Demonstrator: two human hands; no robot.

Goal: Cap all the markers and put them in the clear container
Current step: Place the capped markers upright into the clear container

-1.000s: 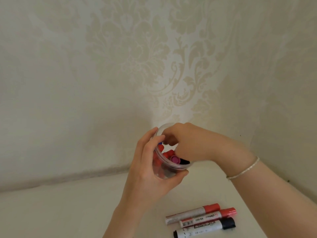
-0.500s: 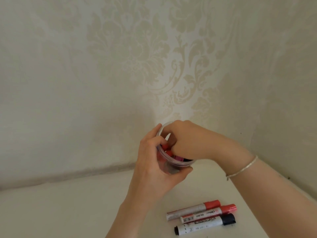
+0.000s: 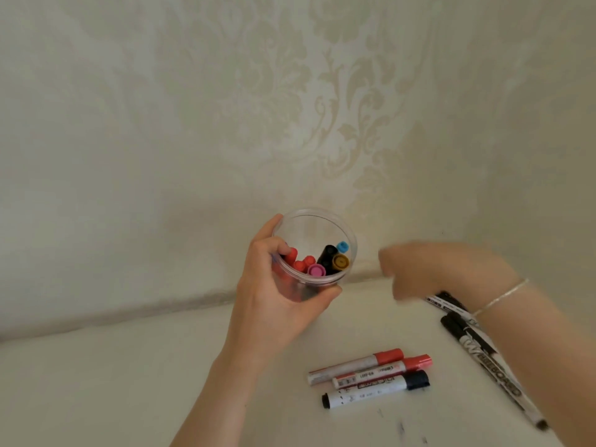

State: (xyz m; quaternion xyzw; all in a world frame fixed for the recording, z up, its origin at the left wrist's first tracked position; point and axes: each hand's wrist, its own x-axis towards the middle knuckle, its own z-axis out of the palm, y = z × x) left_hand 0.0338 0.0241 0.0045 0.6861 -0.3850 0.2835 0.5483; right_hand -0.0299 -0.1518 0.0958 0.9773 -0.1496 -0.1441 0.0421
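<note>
Withdrawn right hand (image 3: 419,272) leaves upright markers (image 3: 322,261) in container (image 3: 350,235).

The container (image 3: 314,221) is clear, glossy plastic. The marker caps (image 3: 325,262) inside look like smooth coloured plastic. The markers (image 3: 371,374) on the worktop (image 3: 129,382) have printed, slightly shiny barrels. The worktop is matt and pale. The wallpaper (image 3: 354,91) has a faint sheen. The bracelet (image 3: 501,298) glints like metal.
</note>
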